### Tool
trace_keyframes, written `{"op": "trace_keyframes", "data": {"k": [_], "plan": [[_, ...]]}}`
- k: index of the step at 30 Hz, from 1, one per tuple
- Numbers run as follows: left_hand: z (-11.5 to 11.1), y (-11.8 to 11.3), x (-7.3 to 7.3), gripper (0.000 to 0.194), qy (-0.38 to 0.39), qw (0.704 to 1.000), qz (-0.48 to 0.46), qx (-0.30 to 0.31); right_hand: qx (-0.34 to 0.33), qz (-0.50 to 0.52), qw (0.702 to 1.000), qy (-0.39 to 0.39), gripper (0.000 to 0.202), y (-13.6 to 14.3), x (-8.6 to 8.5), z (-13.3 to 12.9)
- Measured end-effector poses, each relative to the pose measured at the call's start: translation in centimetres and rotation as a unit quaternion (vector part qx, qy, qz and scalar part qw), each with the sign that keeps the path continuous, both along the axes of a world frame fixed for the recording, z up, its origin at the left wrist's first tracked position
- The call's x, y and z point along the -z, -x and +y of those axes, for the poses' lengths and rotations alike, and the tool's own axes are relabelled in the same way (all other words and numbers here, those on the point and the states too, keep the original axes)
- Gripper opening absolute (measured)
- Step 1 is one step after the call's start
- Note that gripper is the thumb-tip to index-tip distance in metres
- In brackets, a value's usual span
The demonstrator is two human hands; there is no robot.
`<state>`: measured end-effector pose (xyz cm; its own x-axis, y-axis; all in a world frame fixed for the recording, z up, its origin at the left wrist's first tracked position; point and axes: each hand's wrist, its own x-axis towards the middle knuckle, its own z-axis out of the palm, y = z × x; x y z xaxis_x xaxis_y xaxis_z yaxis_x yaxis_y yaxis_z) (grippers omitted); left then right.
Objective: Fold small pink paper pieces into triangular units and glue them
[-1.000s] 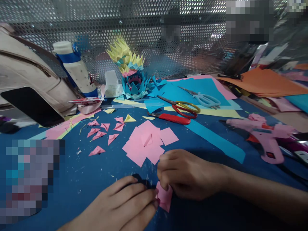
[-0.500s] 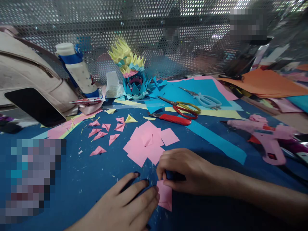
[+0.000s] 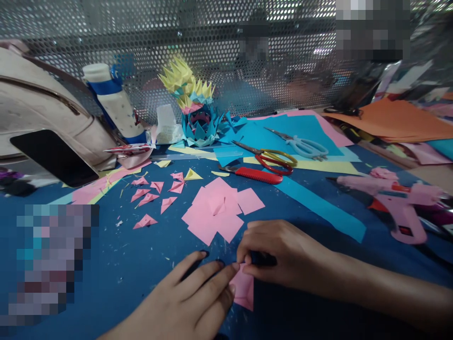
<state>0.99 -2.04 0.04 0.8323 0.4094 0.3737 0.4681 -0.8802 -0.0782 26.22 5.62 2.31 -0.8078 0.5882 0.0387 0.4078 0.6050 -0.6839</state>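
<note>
A small square of pink paper point(image 3: 245, 289) with a crease near its lower edge lies on the blue table, between my two hands. My right hand point(image 3: 272, 248) pinches its top edge between thumb and fingers. My left hand point(image 3: 198, 295) rests with fingers stretched out, the fingertips touching the paper's left side and upper corner. Just beyond is a pile of pink paper squares point(image 3: 198, 212), spread like petals. Several small folded pink triangles point(image 3: 146, 220) lie to its left, with one yellow folded triangle point(image 3: 193, 174) near them.
Red-handled cutters point(image 3: 258, 175), red-and-yellow scissors point(image 3: 274, 158) and light blue scissors point(image 3: 307, 147) lie beyond the pile. A pink glue gun point(image 3: 399, 198) is at the right. A folded-paper model point(image 3: 198, 127) and a bottle point(image 3: 115, 104) stand by the perforated metal panel point(image 3: 215, 28). A phone point(image 3: 53, 156) leans left.
The fingers of my left hand have slid up and right onto the paper's upper corner, near my right fingertips. My right hand has shifted slightly right, still pinching the paper.
</note>
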Motion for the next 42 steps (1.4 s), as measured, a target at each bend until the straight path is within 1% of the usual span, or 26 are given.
{"op": "trace_keyframes", "data": {"k": [3, 6, 9, 12, 16, 19, 21, 24, 27, 30, 32, 35, 37, 40, 42], "plan": [[-0.1, -0.1, 0.0, 0.049, 0.000, 1.000, -0.005, -0.001, -0.008, 0.003, 1.000, -0.019, 0.011, -0.1, 0.3, -0.1], [-0.1, -0.1, -0.1, 0.045, 0.006, 1.000, 0.014, 0.002, -0.038, 0.020, 0.997, -0.065, 0.011, -0.3, 0.6, 0.0], [-0.2, -0.1, -0.1, 0.045, 0.005, 1.000, -0.001, 0.000, -0.087, 0.026, 0.988, -0.125, 0.018, -0.5, 0.5, 0.4], [-0.1, -0.1, -0.2, 0.041, 0.009, 1.000, 0.010, 0.006, -0.128, 0.000, 0.976, -0.178, 0.026, -0.7, 0.1, 0.7], [0.1, -0.2, -0.1, 0.037, 0.006, 1.000, 0.023, 0.007, -0.149, -0.030, 0.960, -0.234, 0.032, -0.8, -0.4, 0.7], [0.0, -0.1, 0.0, 0.038, 0.005, 1.000, 0.025, 0.010, -0.125, -0.032, 0.963, -0.237, 0.031, -0.7, -0.2, 0.3], [0.0, -0.1, 0.0, 0.041, 0.005, 0.999, 0.031, 0.011, -0.093, -0.024, 0.972, -0.215, 0.022, -0.6, 0.1, 0.0], [0.0, 0.0, -0.1, 0.040, 0.004, 0.999, 0.032, 0.005, -0.041, -0.023, 0.986, -0.161, 0.005, -0.5, 0.5, -0.4], [0.0, 0.0, -0.2, 0.039, 0.002, 0.999, 0.032, 0.003, -0.021, -0.036, 0.990, -0.134, 0.009, -0.5, 0.7, -0.5], [0.0, 0.0, 0.0, 0.035, 0.001, 1.000, 0.027, 0.006, -0.024, -0.039, 0.990, -0.133, 0.007, -0.5, 0.7, -0.5], [0.0, -0.1, 0.1, 0.033, 0.001, 1.000, 0.014, 0.003, -0.043, -0.031, 0.987, -0.149, 0.006, -0.5, 0.7, -0.3], [-0.1, -0.1, 0.3, 0.034, 0.001, 1.000, -0.002, -0.005, -0.086, -0.023, 0.977, -0.194, 0.026, -0.5, 0.5, -0.1], [-0.2, -0.1, 0.2, 0.037, 0.003, 1.000, 0.009, 0.000, -0.107, -0.028, 0.968, -0.225, 0.034, -0.6, 0.4, 0.0], [-0.1, -0.1, 0.0, 0.043, 0.005, 1.000, 0.022, 0.003, -0.118, -0.033, 0.960, -0.251, 0.035, -0.6, 0.3, 0.0], [-0.1, 0.0, -0.1, 0.044, 0.004, 1.000, 0.028, 0.006, -0.109, -0.035, 0.965, -0.236, 0.031, -0.6, 0.4, 0.0]]}}
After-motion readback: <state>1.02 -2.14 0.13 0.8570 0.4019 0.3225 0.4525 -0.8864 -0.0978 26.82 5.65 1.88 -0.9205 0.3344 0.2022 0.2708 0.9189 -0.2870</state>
